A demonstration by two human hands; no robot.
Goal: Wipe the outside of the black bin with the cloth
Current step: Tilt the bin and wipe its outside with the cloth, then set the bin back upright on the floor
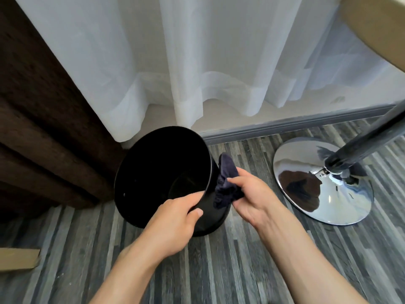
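The black bin (153, 172) stands on the floor, tilted so its open mouth faces up and away from me. My left hand (175, 222) grips its near rim, thumb on the outside, fingers over the edge. My right hand (252, 196) holds a bunched dark blue cloth (228, 183) pressed against the bin's right outer wall. The bin's base on the near side is partly hidden behind my left hand.
A brown curtain (43, 128) hangs at the left and a sheer white curtain (197, 62) behind the bin. A chrome round base (324, 183) with a dark pole (361, 141) stands to the right. A cardboard piece (17, 258) lies at the left on the striped floor.
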